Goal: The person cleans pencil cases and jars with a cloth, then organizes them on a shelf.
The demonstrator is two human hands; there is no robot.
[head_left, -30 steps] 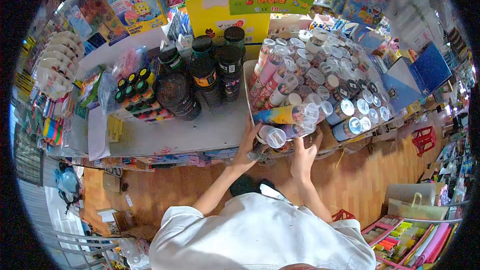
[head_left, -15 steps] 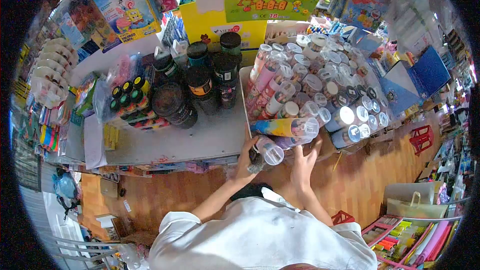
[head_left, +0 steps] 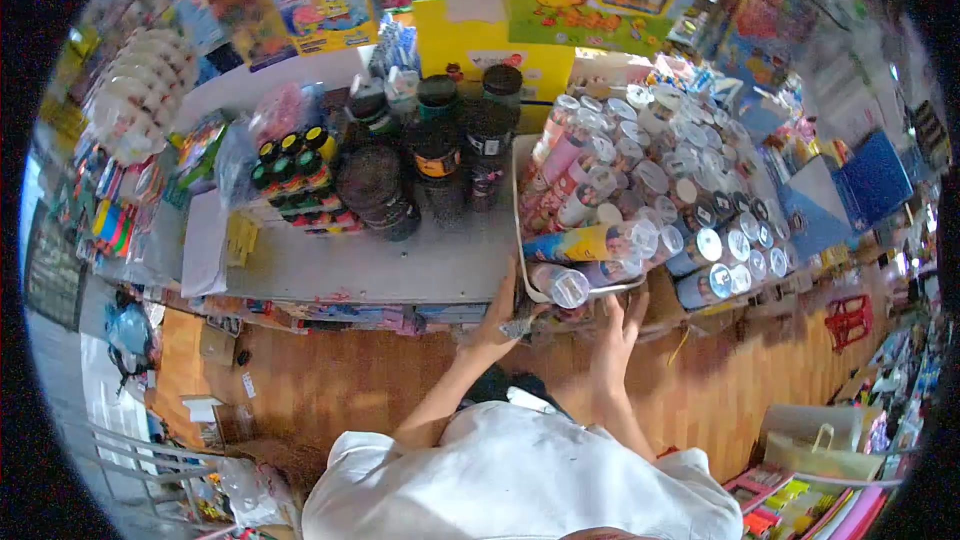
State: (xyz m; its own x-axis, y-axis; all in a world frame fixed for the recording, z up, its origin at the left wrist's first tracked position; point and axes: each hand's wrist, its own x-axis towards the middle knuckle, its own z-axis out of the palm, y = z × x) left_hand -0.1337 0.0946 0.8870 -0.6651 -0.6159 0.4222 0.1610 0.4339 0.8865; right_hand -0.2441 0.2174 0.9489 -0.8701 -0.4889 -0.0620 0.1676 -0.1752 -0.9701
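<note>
A white plastic basket (head_left: 522, 230) stands at the counter's front edge, packed with clear-lidded tubes (head_left: 650, 177) of pencils or crayons. My left hand (head_left: 497, 318) is at its front left corner, fingers up along the side; a greyish crumpled piece shows by the wrist. My right hand (head_left: 618, 332) grips the front wall from below, its fingertips partly hidden by the rim. Between the hands, a clear-capped tube (head_left: 560, 283) lies tilted at the basket's front. A yellow and blue tube (head_left: 575, 243) rests across the contents behind it.
Black-lidded jars (head_left: 437, 155) and a pack of small bottles (head_left: 295, 175) stand left of the basket on the grey counter (head_left: 330, 275). Blue boxes (head_left: 870, 175) are at the right. A red stool (head_left: 849, 321) sits on the wooden floor.
The clear-capped tube by my left hand has settled lower into the basket's front. My left hand has moved off it to the basket's corner. The view has shifted left.
</note>
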